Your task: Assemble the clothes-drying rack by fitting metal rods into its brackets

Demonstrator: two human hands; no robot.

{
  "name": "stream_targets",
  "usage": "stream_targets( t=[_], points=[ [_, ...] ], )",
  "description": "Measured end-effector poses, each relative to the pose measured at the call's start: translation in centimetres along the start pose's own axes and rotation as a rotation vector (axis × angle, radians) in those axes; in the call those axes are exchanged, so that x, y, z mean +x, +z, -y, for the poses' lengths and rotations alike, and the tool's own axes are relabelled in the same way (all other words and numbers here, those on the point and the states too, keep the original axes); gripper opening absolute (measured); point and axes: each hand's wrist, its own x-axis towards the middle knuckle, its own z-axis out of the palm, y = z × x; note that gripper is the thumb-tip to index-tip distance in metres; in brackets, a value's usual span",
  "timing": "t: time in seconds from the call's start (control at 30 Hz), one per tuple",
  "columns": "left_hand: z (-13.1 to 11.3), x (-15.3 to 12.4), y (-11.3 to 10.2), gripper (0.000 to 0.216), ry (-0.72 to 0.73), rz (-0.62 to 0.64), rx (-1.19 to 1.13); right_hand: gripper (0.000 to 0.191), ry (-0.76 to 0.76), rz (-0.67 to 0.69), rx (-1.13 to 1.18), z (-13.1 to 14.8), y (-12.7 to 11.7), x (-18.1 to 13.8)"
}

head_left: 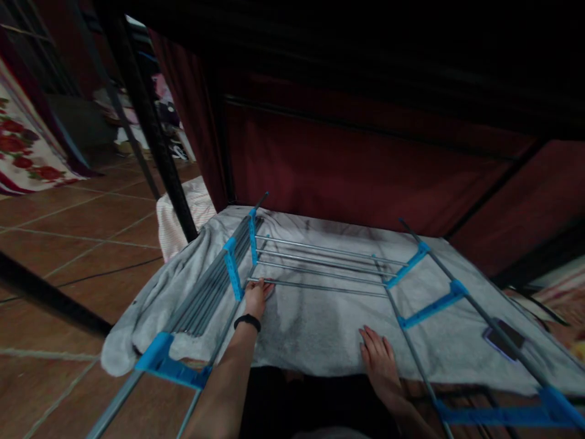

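A rack of grey metal tubes and blue plastic brackets lies on the grey blanket [311, 347]. My left hand [256, 294], with a black band on its wrist, is closed at the left end of the nearest metal rod [320, 286], beside a blue bracket [233, 268]. Several more crossbars [324, 253] run parallel behind that rod, between the left and right side frames. My right hand [377, 356] lies on the blanket, fingers stretched out and holding nothing. Another blue bracket [429, 310] is to its upper right.
A bundle of loose metal rods [205, 299] lies along the left frame. On the right, a phone [505, 338] rests partly under a tube. A dark bed post [155, 122] rises at the left, and a dark red curtain [342, 171] hangs behind.
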Motion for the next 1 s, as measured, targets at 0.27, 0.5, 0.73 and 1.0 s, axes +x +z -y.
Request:
stream_targets(
  t=[0.27, 0.5, 0.73, 1.0],
  points=[
    [-0.5, 0.3, 0.9, 0.020, -0.027, 0.000, 0.089, 0.040, -0.135, 0.000, -0.616, 3.0, -0.3, 0.5],
    [-0.5, 0.5, 1.0, 0.022, -0.009, -0.031, 0.091, 0.040, -0.109, 0.019, -0.626, 3.4, -0.3, 0.6],
    [-0.9, 0.2, 1.4, 0.022, -0.010, -0.017, 0.117, 0.040, -0.045, 0.012, -0.612, 3.6, 0.0, 0.8],
    [-1.0, 0.4, 1.8, 0.021, -0.015, -0.030, 0.141, 0.042, -0.002, 0.056, -0.628, 4.0, -0.4, 1.3]
  ],
)
